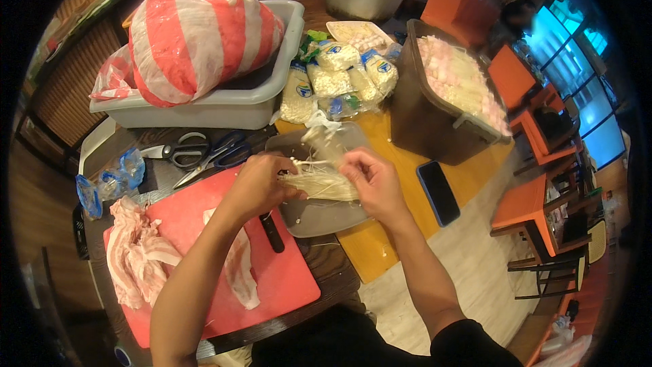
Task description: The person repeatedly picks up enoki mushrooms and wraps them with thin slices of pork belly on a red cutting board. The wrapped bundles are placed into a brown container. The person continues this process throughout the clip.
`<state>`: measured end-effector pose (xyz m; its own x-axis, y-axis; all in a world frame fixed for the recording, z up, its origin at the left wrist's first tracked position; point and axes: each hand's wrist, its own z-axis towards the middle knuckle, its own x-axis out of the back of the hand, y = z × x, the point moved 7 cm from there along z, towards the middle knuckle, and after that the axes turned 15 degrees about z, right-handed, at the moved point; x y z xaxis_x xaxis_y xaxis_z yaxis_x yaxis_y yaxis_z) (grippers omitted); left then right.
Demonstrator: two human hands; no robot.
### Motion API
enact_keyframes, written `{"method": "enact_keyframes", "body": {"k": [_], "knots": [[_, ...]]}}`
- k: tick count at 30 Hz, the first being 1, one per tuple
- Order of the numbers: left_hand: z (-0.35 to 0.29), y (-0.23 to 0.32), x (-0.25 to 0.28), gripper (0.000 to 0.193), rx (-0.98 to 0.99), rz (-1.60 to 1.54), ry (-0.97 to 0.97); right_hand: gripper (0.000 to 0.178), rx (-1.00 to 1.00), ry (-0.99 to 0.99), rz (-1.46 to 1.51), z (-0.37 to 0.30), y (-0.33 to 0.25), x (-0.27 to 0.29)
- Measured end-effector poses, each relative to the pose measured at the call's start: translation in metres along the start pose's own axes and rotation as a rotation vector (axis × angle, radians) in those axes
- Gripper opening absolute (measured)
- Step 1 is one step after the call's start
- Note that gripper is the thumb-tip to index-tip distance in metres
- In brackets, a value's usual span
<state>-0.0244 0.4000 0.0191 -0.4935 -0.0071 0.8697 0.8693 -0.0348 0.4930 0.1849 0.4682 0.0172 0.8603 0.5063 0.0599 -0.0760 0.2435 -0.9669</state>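
Note:
Over a shallow grey tray, my two hands hold a bunch of enoki mushrooms between them. My left hand is closed on its left end, with thin stems sticking out past the fingers. My right hand pinches the bunch at its right end, and pale strands above it look blurred. Left of the tray lies a pink cutting board, partly under my left forearm. On it are a pile of thin fatty meat slices, a single slice and a knife with a black handle.
Scissors lie beyond the board, beside crumpled plastic wrappers. Behind stand a grey tub with a red-striped bag and several enoki packs. To the right are a dark bin of pale pink rolls and a phone.

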Motion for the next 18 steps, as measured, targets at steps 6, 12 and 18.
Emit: {"method": "enact_keyframes", "body": {"k": [6, 12, 18], "knots": [[-0.014, 0.013, 0.006, 0.046, -0.065, 0.208, 0.151, 0.007, 0.105, 0.143, 0.199, 0.009, -0.056, 0.034], [-0.098, 0.008, 0.073, 0.062, 0.133, 0.431, 0.278, 0.013, 0.312, -0.115, -0.092, 0.020, -0.159, -0.009], [-0.270, -0.003, 0.160, 0.024, 0.358, 0.289, 0.863, 0.018, 0.576, -0.673, -0.166, -0.047, -0.156, -0.169]]}}
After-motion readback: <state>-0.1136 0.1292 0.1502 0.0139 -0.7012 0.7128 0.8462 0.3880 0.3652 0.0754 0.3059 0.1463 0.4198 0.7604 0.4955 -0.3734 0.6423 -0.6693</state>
